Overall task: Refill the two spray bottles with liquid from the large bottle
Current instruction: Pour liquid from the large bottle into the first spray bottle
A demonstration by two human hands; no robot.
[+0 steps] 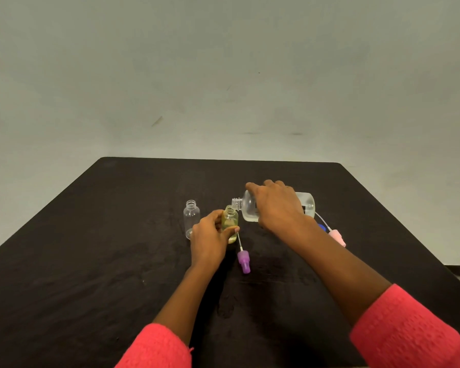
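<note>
Over a black cloth-covered table [91,261], the right hand [276,205] grips a large clear plastic bottle [246,209] tipped sideways, its mouth at the small yellowish-filled spray bottle [230,220] clasped upright by the left hand [209,240], with an empty clear small bottle [191,219] standing at its 9 o'clock.

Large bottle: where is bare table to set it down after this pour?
Bare table runs along the far edge behind the large bottle, and over the whole left side beyond the clear bottle. Crowded: the middle, with the purple sprayer by the left hand, and the pink sprayer and blue cap by the right hand.
</note>
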